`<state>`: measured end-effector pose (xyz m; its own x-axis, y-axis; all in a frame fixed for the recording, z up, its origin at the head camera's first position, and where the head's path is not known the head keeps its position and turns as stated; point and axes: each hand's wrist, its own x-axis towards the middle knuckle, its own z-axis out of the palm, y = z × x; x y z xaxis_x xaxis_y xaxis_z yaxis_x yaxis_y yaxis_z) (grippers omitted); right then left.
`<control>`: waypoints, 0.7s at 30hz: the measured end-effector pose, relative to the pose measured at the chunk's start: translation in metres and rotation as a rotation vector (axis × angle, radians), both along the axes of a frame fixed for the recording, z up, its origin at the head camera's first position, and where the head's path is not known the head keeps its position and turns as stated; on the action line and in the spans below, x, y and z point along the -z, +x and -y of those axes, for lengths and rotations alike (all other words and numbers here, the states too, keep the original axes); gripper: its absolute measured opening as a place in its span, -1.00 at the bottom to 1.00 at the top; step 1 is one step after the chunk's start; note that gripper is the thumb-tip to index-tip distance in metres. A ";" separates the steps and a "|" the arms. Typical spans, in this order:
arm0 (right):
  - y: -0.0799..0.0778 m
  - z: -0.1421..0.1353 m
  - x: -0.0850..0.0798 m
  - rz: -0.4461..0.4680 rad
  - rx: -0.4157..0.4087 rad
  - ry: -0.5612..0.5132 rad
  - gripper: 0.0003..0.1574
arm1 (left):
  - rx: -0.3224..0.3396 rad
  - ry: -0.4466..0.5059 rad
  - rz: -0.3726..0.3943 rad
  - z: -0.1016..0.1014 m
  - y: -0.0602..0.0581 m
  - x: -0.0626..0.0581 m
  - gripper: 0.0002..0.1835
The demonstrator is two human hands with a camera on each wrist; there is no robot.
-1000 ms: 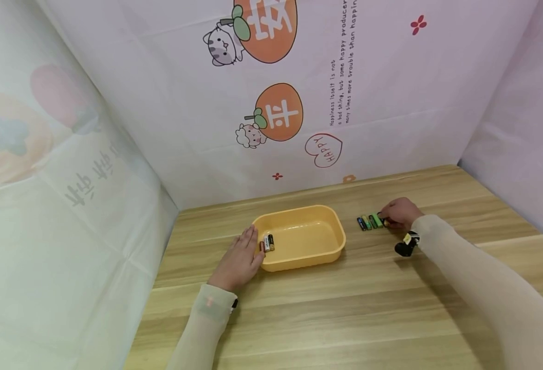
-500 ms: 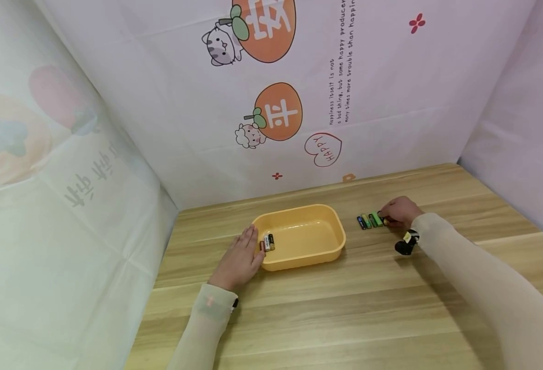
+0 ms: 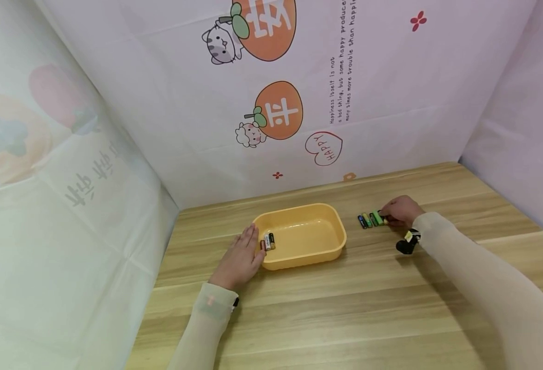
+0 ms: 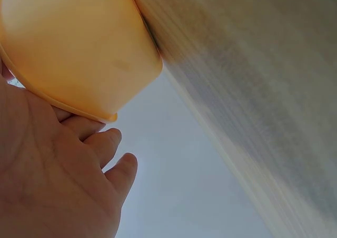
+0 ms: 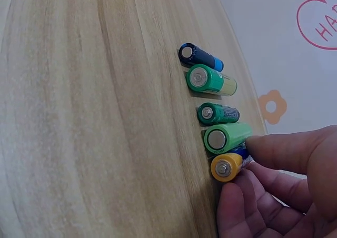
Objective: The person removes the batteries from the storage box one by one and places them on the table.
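The wooden table [image 3: 317, 313] carries the yellow tray [image 3: 308, 239], the reference for all positions below. The left hand [image 3: 236, 259] lies along the tray's left end, fingers extended against wall and rim, not clenched; uneven pressure there could slide or tip the tray. The right hand [image 3: 400, 210], to the right of the tray, has thumb and fingers closed around one cell, the yellow-and-blue battery [image 5: 225, 167], at the end of the row farthest from the tray. Its neighbour toward the tray, the light-green battery [image 5: 231, 135], lies against it; the thumb tip is close to both, so a careless pinch could drag or roll the neighbour. Nearer the tray lie the green-and-cream battery [image 5: 213, 81], the dark-green battery [image 5: 224, 113] and, nearest of all, the dark-blue battery [image 5: 201, 57]; being round, they could roll out of line if knocked. Three batteries [image 3: 267, 241] rest inside the tray at its left end, beside the left hand; a jolt to the tray could scatter them.
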<state>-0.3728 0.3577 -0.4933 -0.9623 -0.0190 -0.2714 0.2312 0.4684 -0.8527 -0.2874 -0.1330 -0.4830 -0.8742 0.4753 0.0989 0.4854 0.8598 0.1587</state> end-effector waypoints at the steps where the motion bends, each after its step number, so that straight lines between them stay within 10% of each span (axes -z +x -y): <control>1: 0.001 0.000 -0.001 -0.001 -0.001 0.001 -0.47 | 0.001 -0.006 -0.001 0.000 0.000 0.000 -0.30; 21: 0.009 0.000 -0.013 0.001 -0.043 0.002 -0.48 | 0.012 0.002 -0.012 0.000 0.002 -0.003 -0.29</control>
